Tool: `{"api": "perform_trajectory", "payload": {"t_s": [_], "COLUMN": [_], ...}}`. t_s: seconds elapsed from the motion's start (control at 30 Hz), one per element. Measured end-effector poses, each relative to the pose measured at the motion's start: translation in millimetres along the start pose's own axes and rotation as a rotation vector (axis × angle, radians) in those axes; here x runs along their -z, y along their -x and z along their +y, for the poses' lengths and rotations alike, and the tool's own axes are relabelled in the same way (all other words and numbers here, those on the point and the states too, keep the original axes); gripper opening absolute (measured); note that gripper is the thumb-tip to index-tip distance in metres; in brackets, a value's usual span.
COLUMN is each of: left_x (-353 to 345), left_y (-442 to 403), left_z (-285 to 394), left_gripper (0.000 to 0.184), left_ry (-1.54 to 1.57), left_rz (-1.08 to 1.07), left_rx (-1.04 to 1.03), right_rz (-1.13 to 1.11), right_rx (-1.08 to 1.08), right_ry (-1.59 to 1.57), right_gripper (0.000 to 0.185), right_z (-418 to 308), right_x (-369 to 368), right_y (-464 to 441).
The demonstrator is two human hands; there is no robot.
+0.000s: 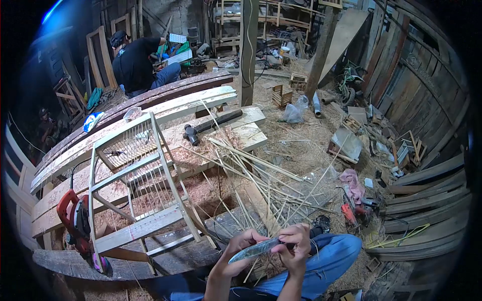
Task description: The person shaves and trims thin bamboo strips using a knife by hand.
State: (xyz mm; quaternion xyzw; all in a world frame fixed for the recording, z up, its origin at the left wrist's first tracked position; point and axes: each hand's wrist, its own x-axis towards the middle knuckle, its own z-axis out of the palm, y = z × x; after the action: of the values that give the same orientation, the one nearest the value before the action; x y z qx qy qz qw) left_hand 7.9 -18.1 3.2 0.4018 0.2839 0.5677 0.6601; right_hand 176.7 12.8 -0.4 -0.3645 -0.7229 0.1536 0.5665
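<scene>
My right hand is closed round the grip of a knife, whose broad blade points left across my lap. Beside it, my left hand is closed behind the blade, the fingers pinching a thin wooden stick whose lower end shows beneath the knife. Where the stick meets the blade is hidden by the fingers. In front of both hands, several thin wooden sticks lie in a loose, crossing pile. A wooden frame strung with thin rods stands left of my hands.
A hammer lies on the shaving-covered planks. A red power tool rests at the left, and a red-and-black tool lies on the floor at right. Behind a wooden post, another person sits at the back left.
</scene>
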Motion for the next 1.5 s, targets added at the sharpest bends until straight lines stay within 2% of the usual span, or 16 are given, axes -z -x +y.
{"api": "perform_trajectory", "payload": {"t_s": [0.2,0.27,0.33,0.4,0.47,0.53,0.6,0.67,0.77,0.9,0.97,1.1,1.2,1.27,1.37,1.5], "left_x": [5.3,3.7,5.8,6.7,7.0,3.4,-3.4,-9.2,-2.3,5.2,5.1,4.9,6.0,6.3,4.8,2.8], "left_y": [-1.8,-1.2,1.5,2.7,-3.8,-10.0,-9.8,-10.1,-10.1,-8.9,-9.6,-5.1,-0.9,-0.7,-3.0,-3.0], "left_z": [-0.7,9.2,7.4,6.4,4.8,2.1,6.8,13.4,8.4,4.7,3.3,0.0,2.0,1.9,2.5,8.4], "left_gripper": [0.015,0.011,0.012,0.008,0.008,0.008,0.012,0.020,0.024,0.020,0.018,0.017,0.019,0.028,0.032,0.029], "left_ry": [0.079,0.021,0.013,-0.027,-0.064,-0.086,-0.140,-0.193,-0.201,-0.288,-0.295,-0.279,-0.197,-0.256,-0.251,-0.285], "left_rz": [-0.052,-0.007,0.046,0.146,0.124,0.099,0.107,0.131,0.160,0.188,0.160,0.206,0.234,0.193,0.197,0.259], "left_rx": [0.115,0.203,0.230,0.241,0.241,0.237,0.249,0.139,0.162,0.187,0.065,0.027,0.090,0.033,-0.050,-0.085], "right_rz": [-0.008,0.195,0.464,0.369,0.391,0.317,0.325,0.286,0.213,0.172,0.146,0.098,0.046,-0.003,-0.007,0.015], "right_rx": [-0.012,-0.026,-0.338,-0.230,-0.204,-0.160,-0.185,-0.198,-0.145,-0.122,-0.127,-0.108,-0.072,-0.079,-0.081,-0.091], "right_ry": [0.073,0.167,0.053,0.244,0.219,0.261,0.214,0.194,0.235,0.220,0.222,0.186,0.188,0.186,0.159,0.165], "right_gripper": [0.039,0.038,0.037,0.036,0.034,0.034,0.034,0.037,0.039,0.038,0.036,0.035,0.035,0.034,0.033,0.033], "right_z": [9.4,17.9,46.7,58.8,55.3,47.7,47.1,44.0,38.9,28.2,20.5,13.2,6.4,4.3,1.6,1.2], "right_x": [1.7,-0.7,16.6,44.4,46.0,43.3,37.0,30.6,25.5,12.2,4.8,-7.2,-12.5,-14.7,-15.4,-13.5], "right_y": [4.1,6.9,13.5,14.2,14.1,11.6,12.0,10.5,7.1,-0.3,-3.7,-5.4,-7.4,-7.2,-7.9,-9.4]}}
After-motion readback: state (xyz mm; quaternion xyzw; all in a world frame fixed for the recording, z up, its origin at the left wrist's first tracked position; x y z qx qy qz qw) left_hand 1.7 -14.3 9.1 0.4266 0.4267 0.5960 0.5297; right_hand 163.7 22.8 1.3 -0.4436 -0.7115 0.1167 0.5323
